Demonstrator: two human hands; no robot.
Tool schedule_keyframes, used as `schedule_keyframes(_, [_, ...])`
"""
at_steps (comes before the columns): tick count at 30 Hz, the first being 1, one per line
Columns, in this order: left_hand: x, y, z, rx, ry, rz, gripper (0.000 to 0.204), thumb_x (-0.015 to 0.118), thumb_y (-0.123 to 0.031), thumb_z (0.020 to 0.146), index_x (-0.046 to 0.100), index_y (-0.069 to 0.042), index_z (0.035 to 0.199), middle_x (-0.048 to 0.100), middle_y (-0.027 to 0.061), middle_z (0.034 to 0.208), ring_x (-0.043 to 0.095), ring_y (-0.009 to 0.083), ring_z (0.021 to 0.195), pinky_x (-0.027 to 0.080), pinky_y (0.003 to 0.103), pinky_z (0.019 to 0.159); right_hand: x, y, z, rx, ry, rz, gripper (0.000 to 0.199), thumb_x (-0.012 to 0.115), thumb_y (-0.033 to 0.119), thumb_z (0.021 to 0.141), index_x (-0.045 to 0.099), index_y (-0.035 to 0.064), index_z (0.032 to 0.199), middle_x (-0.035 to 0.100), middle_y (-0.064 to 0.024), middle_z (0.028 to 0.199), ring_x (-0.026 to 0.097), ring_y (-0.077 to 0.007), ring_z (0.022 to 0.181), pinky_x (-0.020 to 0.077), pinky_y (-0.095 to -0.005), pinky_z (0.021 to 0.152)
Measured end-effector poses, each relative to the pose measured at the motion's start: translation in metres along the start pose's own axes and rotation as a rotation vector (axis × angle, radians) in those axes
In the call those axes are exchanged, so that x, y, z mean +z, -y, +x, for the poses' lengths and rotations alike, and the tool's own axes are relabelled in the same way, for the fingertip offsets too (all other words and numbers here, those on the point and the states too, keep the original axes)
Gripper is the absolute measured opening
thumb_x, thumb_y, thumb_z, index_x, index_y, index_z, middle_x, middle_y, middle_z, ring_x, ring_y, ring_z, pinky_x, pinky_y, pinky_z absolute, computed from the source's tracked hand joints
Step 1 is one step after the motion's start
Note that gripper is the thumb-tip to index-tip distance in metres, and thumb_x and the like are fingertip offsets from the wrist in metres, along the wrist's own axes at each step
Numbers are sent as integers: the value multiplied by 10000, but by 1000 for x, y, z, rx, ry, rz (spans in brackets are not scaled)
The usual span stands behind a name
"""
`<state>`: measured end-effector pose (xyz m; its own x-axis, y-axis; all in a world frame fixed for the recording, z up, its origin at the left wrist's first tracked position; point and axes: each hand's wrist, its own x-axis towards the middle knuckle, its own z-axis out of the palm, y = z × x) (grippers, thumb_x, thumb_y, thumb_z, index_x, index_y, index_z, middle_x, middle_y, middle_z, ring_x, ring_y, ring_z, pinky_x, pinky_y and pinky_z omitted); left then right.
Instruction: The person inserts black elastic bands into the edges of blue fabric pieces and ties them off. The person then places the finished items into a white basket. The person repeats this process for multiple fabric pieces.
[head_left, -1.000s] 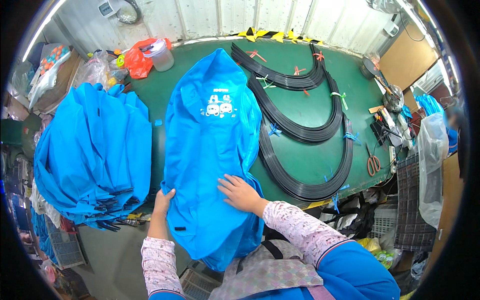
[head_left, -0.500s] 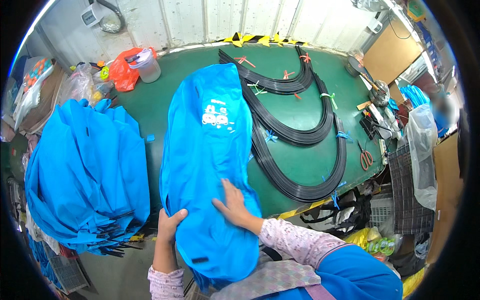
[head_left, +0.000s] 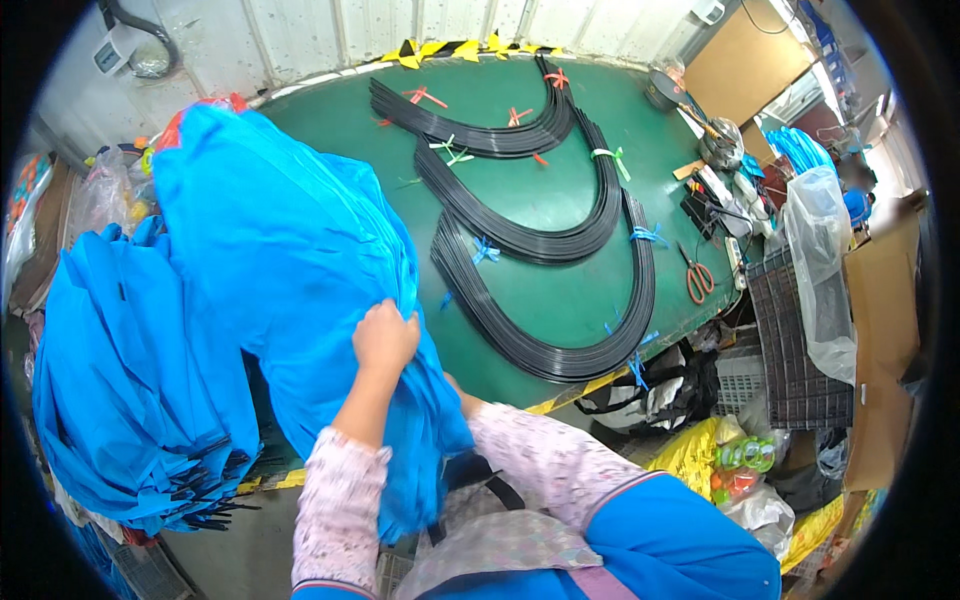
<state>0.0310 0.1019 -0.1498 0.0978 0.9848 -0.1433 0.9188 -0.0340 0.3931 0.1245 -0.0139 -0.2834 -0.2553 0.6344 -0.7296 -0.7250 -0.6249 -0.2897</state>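
A large piece of blue fabric is bunched up along its right side and spreads over the left part of the green table. My left hand is closed in a fist on the gathered folds. Behind the fabric's right edge is my right hand; only its wrist side shows, and the cloth hides its fingers. The lower end of the piece hangs over the table's front edge, close to my apron. At the far left lies a pile of similar blue fabric, dark strips sticking out at its lower end.
Several bundles of curved black strips, tied with coloured ties, lie right of the fabric. Red-handled scissors rest near the right edge, beside cluttered tools. Yellow-black tape marks the back edge. A cardboard sheet stands at far right.
The blue fabric has swung to the left and turned over, its printed side now out of sight. My left hand has closed on it; my right hand has slipped behind it. The view has shifted right.
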Motion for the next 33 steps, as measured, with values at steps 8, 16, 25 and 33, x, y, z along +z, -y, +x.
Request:
schedule_keyframes(8, [95,5,3,243,-34,-733,873,736,-430,851,316,35,1459,365,243,1509,401,411,1366,310,480,1137,-98,64,-154,-1092,-464,-1561,425,725,200,844,589,23,1206,618,-161,1163,576,-342,1108,446,-430,960])
schedule_keyframes(16, [72,15,-164,389,66,51,830,656,-531,857,364,-101,1505,290,134,1595,225,349,1486,138,564,1195,-142,158,-153,-901,-309,-2215,459,804,170,673,543,83,1040,570,-94,1073,574,-285,1024,475,-407,903])
schedule_keyframes(25, [62,47,-136,252,-299,-140,652,723,-430,836,511,-53,1324,497,172,1395,455,346,1320,362,534,1073,-100,194,-211,-1189,-116,-2059,219,593,55,884,592,45,1103,670,-142,837,657,-321,710,528,-413,633])
schedule_keyframes(33, [115,-22,-242,-826,164,-1335,390,701,-359,913,598,16,947,642,109,774,676,189,755,556,308,630,-33,188,-374,-906,326,-2048,430,597,66,873,574,62,1303,659,-102,729,647,-262,592,505,-359,546])
